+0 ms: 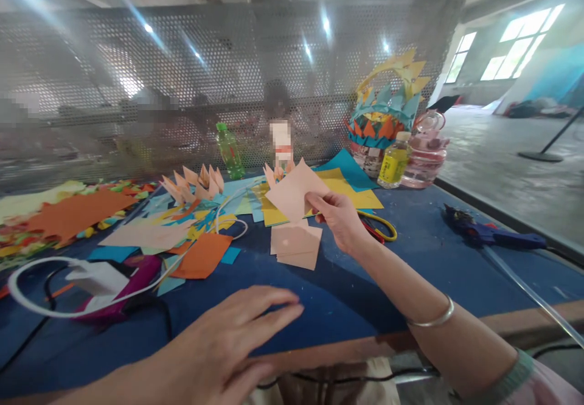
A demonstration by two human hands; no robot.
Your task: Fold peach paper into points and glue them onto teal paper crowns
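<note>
Between thumb and fingers, my right hand [335,219] pinches a square sheet of pale pink paper [294,189] by its right corner, raised above the table. Just beneath it lies a small stack of similar pink paper squares [296,247]. My left hand [246,326] hovers near the table's front edge, fingers apart, holding nothing. Scissors with yellow and red handles [383,225] lie partly hidden behind my right hand. A folded peach paper crown [198,186] sits to the left. A smaller peach folded piece [276,173] stands behind the held sheet, partly covered by it.
At left are orange sheets [203,256], scraps and a white charger plug [98,280] with cables. Behind stand a green bottle [230,149], a yellow-labelled bottle [393,162], a pink jug [424,159] and stacked paper crowns [385,110]. A blue glue gun [497,235] lies right.
</note>
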